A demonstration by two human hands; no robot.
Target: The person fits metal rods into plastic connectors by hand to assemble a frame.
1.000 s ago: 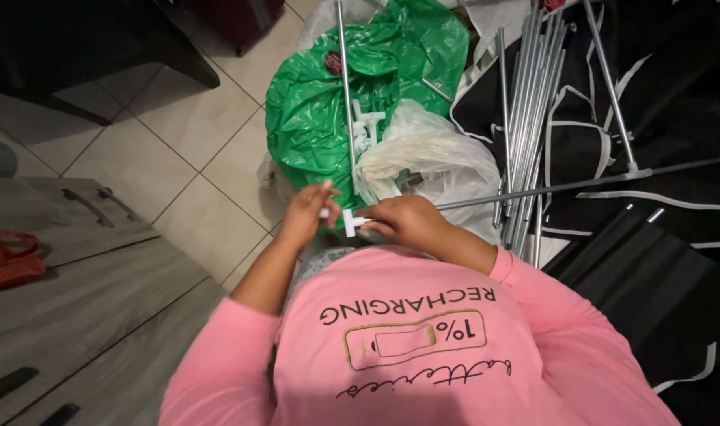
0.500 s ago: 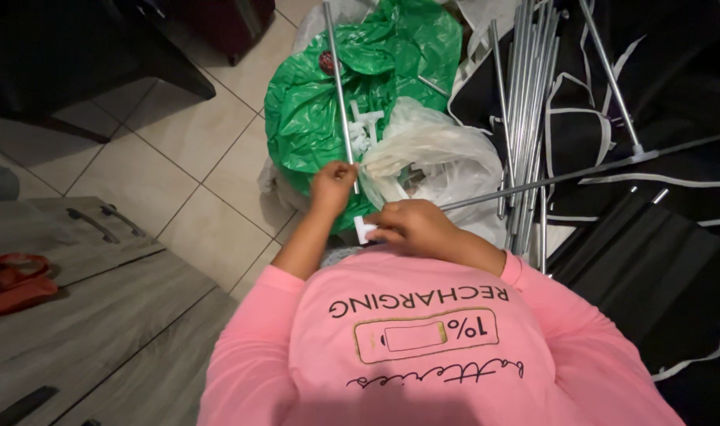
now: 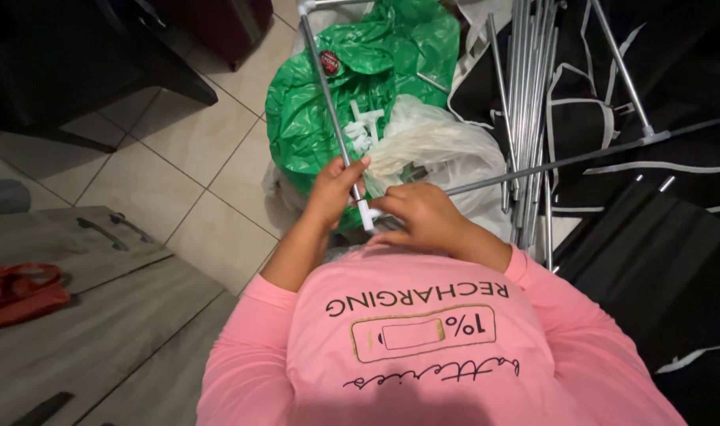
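Both hands grip metal rod [image 3: 328, 87], pointing away, up-left.

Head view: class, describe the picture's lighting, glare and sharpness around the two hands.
Head view: lit from above, bright on the green bag and white bag, dim toward the corners; soft glare on the metal rod; left hand and right hand fairly sharp; the dark furniture at upper left loses detail in shadow.
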